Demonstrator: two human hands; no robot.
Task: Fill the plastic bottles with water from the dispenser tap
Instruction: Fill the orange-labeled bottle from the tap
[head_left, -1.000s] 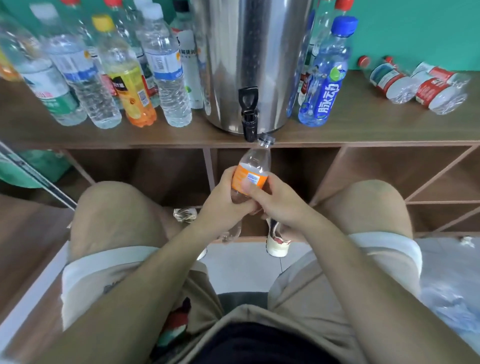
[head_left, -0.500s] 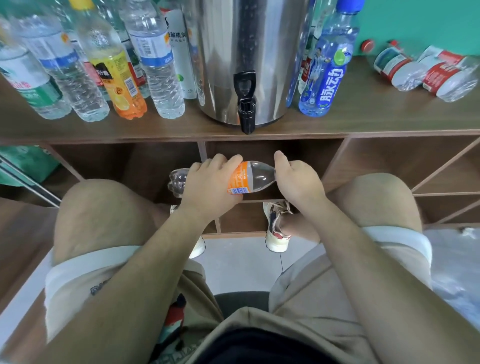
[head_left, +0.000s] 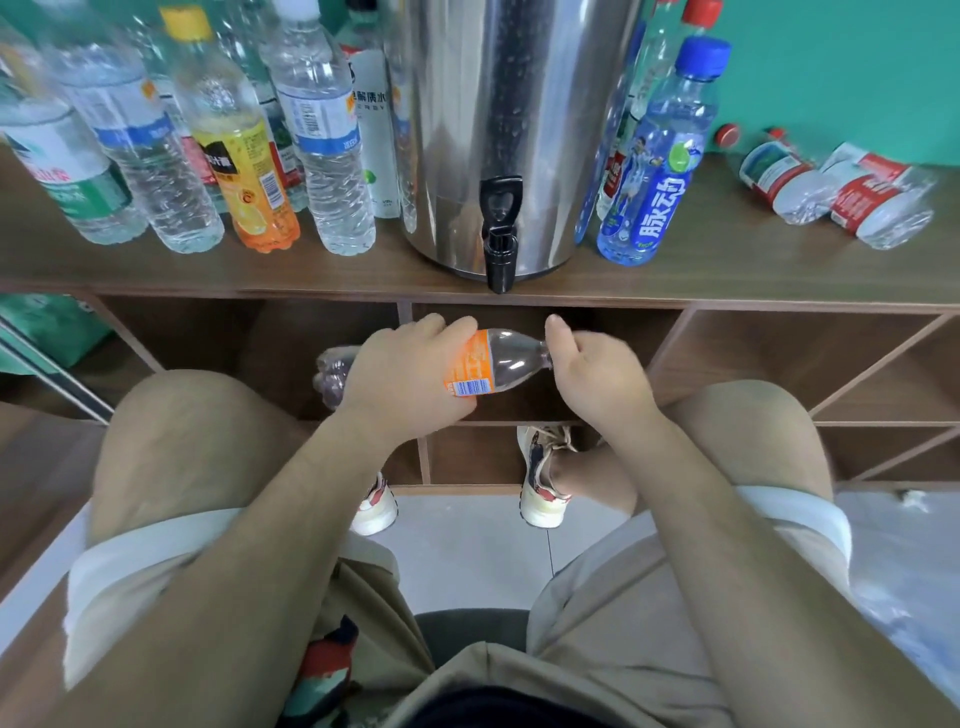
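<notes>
A clear plastic bottle with an orange label (head_left: 483, 364) lies on its side below the shelf edge, its neck pointing right. My left hand (head_left: 405, 376) grips its body around the middle. My right hand (head_left: 592, 371) has its fingers curled round the neck end, where the cap is hidden. The steel water dispenser (head_left: 509, 114) stands on the wooden shelf (head_left: 311, 273) above, and its black tap (head_left: 500, 234) hangs over the shelf's front edge, above the bottle.
Several upright bottles (head_left: 322, 135) crowd the shelf left of the dispenser, and a blue-capped bottle (head_left: 660, 156) stands to its right. Two red-labelled bottles (head_left: 831, 187) lie on their sides at far right. Open cubbies (head_left: 779, 364) sit under the shelf, above my knees and feet.
The bottle stood upright with its mouth under the tap one second ago. It has been lowered and turned on its side, and my right hand went to its neck end.
</notes>
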